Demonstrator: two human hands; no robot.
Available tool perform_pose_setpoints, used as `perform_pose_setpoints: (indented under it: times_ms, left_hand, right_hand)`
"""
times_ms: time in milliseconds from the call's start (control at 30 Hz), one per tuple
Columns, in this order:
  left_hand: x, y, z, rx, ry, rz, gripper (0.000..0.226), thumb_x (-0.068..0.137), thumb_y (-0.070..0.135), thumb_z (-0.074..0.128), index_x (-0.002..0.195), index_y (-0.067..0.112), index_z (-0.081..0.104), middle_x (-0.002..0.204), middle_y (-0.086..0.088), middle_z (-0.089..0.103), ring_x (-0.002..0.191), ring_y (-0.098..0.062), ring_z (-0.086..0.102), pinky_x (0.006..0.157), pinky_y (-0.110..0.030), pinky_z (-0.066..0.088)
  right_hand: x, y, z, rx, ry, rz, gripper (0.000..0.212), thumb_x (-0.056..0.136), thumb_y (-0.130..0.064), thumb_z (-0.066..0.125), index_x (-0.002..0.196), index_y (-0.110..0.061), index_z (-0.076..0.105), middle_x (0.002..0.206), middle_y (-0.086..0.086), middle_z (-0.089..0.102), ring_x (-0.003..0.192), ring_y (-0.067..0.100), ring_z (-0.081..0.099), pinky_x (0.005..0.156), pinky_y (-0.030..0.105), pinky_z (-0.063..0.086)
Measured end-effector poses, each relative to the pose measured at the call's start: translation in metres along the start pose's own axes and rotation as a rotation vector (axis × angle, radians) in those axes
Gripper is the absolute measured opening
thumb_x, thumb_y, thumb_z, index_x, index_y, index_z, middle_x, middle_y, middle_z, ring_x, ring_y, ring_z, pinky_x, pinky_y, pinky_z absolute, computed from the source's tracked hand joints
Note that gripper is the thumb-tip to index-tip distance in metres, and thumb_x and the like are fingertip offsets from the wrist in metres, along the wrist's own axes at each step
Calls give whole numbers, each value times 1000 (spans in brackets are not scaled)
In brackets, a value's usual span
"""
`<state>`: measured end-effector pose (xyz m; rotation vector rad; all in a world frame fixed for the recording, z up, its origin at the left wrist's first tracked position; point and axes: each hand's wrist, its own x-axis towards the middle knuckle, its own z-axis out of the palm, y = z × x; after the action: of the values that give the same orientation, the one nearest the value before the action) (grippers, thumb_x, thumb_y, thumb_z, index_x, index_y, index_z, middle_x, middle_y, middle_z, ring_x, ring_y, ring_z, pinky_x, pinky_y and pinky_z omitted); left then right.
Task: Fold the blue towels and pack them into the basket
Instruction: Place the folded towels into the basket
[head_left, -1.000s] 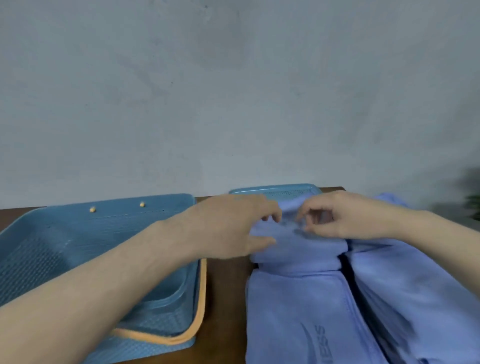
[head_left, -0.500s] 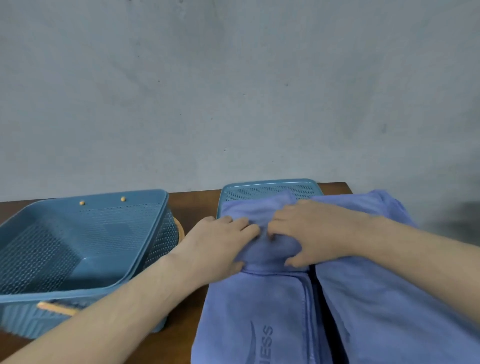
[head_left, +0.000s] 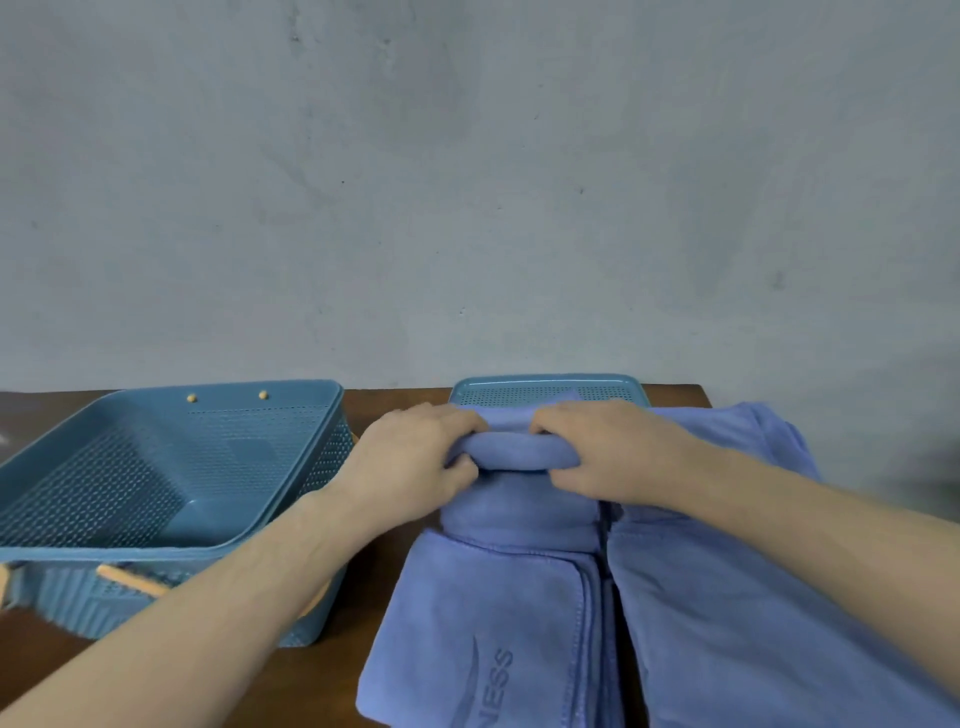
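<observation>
A blue towel (head_left: 498, 613) with a printed logo lies on the brown table, its far end turned into a thick roll (head_left: 511, 451). My left hand (head_left: 415, 457) grips the roll's left end and my right hand (head_left: 608, 452) grips its right end, fingers curled over the top. A second blue towel (head_left: 737, 597) lies spread to the right, partly under my right forearm. The blue perforated basket (head_left: 291, 514) stands open at the left, with nothing inside.
The basket's blue lid (head_left: 545, 388) lies flat behind the rolled towel at the table's back edge. Wooden handles (head_left: 130, 579) hang on the basket's near side. A grey wall (head_left: 467, 182) rises right behind the table (head_left: 395, 410).
Both hands went from pinching the towel's far edge to gripping a thick roll pulled toward me. The camera has shifted, so the basket shows more fully at the left.
</observation>
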<state>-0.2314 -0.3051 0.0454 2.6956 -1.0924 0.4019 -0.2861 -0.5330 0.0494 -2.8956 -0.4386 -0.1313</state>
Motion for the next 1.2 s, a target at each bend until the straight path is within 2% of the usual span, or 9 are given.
perform_pose_setpoints:
  times_ms: [100, 167, 267, 400, 533, 667, 800, 1067, 1200]
  left_hand:
    - [-2, 1, 10, -36, 288, -92, 23, 80, 28, 57, 103, 25, 59, 105, 8, 53, 91, -19, 53, 77, -34, 44]
    - [-7, 17, 13, -391, 376, -343, 21, 82, 20, 67, 94, 26, 51, 99, 8, 48, 85, -14, 49, 73, -30, 41]
    - [-2, 44, 1, -1137, 294, -807, 25, 85, 32, 69, 96, 21, 49, 96, -4, 53, 79, -16, 52, 71, -32, 47]
    - [19, 55, -20, -1646, 97, -997, 42, 93, 51, 62, 118, 16, 63, 117, -8, 65, 101, -29, 68, 84, -49, 60]
    - [34, 51, -18, -1612, 152, -1031, 55, 83, 39, 74, 126, 7, 60, 116, -21, 70, 93, -33, 73, 76, -49, 62]
    - [32, 33, -24, -1443, 297, -1014, 30, 90, 5, 61, 118, 12, 57, 110, -20, 69, 83, -32, 72, 54, -36, 58]
    - [22, 14, -52, -1430, 194, -903, 43, 88, 2, 62, 127, 18, 55, 116, -14, 71, 100, -32, 72, 80, -45, 61]
    - [-21, -57, -119, -1580, -38, -799, 40, 89, 11, 58, 128, 1, 64, 121, -19, 71, 104, -34, 69, 96, -43, 52]
    - [-44, -107, -137, -1641, -35, -819, 35, 85, 13, 59, 116, 1, 70, 115, -18, 72, 93, -33, 72, 89, -41, 56]
  right_hand:
    - [6, 7, -5, 198, 96, 102, 22, 82, -24, 62, 101, -34, 62, 94, -13, 69, 88, 16, 62, 78, 34, 49]
    - [12, 9, -8, 291, 152, 155, 17, 80, -22, 63, 93, -33, 62, 86, -12, 68, 83, 17, 62, 73, 33, 50]
    - [18, 4, -13, 364, 220, 164, 17, 82, -19, 63, 95, -29, 66, 84, -10, 68, 82, 18, 63, 69, 31, 48]
    - [20, -13, -16, 355, 262, 79, 24, 83, -22, 65, 104, -30, 69, 92, -11, 68, 88, 16, 62, 68, 28, 42]
    - [17, -28, -11, 301, 259, -118, 33, 73, -50, 57, 102, -36, 65, 83, -19, 56, 82, 7, 58, 72, 30, 47]
    - [22, -33, -13, 392, 264, -183, 36, 74, -67, 58, 99, -42, 65, 88, -18, 62, 85, 3, 60, 73, 21, 47]
    - [38, -31, -18, 661, 318, -35, 23, 90, -51, 63, 80, -30, 68, 86, -3, 67, 78, 10, 59, 74, 21, 43]
    - [94, -83, -31, 1538, -77, 406, 51, 88, -48, 71, 129, -19, 60, 119, 10, 66, 89, 27, 71, 90, 44, 58]
    - [123, -128, -29, 1716, -236, 315, 89, 69, -48, 79, 145, -11, 52, 146, 16, 55, 133, 37, 53, 114, 54, 39]
